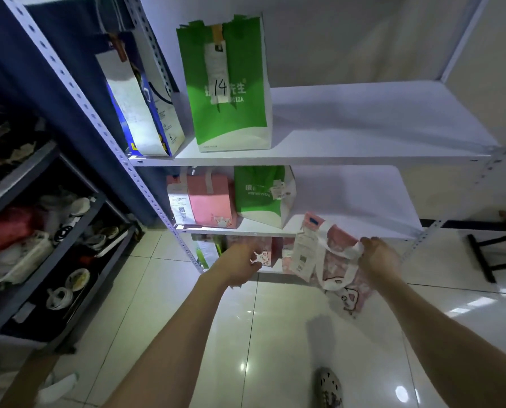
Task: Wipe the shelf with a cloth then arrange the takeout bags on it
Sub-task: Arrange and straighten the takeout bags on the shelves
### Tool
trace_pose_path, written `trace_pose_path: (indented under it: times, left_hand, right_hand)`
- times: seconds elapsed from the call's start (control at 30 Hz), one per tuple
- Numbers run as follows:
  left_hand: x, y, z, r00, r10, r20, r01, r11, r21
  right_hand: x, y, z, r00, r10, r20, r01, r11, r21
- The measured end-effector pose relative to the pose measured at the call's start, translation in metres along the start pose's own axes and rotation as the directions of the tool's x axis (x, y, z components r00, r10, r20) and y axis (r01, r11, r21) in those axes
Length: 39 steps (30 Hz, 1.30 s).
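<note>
My right hand [379, 262] grips the white handles of a pink takeout bag [337, 269] with a receipt stapled to it, held in the air in front of the middle shelf [354, 198]. My left hand [240, 266] reaches toward the lowest shelf, its fingers curled at a white strap of another pink bag [268, 253] there. A green pizza bag marked 14 [231, 86] and a blue-and-white bag [141, 104] stand on the top shelf [378, 122]. On the middle shelf stand a pink bag [210, 201] and a green bag [263, 195].
A dark rack [54, 219] at the left holds bowls, dishes and a red bag. The floor is glossy white tile [269, 343]. A dark stool frame [490, 251] stands at the right. My shoe [328, 388] shows at the bottom.
</note>
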<state>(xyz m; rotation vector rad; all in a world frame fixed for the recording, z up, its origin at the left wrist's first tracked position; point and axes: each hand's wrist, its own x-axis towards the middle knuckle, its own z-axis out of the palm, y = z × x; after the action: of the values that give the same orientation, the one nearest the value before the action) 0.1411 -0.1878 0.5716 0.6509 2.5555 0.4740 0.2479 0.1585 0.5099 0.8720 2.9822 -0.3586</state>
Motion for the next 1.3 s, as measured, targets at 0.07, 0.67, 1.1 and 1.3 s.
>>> trace_pose_path:
  times: [0.07, 0.67, 1.1, 1.3]
  left_hand:
    - [-0.014, -0.011, 0.0, 1.0, 0.013, 0.009, -0.013, 1.0, 0.001]
    - [-0.025, -0.012, -0.045, 0.965, 0.085, -0.248, -0.142, 0.964, -0.224]
    - [0.091, 0.128, -0.146, 0.701, 0.068, -0.71, -0.281, 0.942, -0.186]
    - [0.148, 0.153, -0.119, 0.779, -0.06, -0.624, -0.063, 0.983, -0.172]
  right_hand:
    - [-0.02, -0.009, 0.001, 1.0, 0.012, -0.009, -0.012, 1.0, 0.012]
    - [-0.049, -0.095, -0.139, 0.839, -0.248, -0.484, 0.41, 0.873, 0.265]
    - [0.107, -0.075, -0.331, 0.629, -0.216, -0.747, 0.588, 0.761, 0.275]
    - [0.165, -0.051, -0.269, 0.92, -0.023, -0.391, 0.258, 0.786, 0.562]
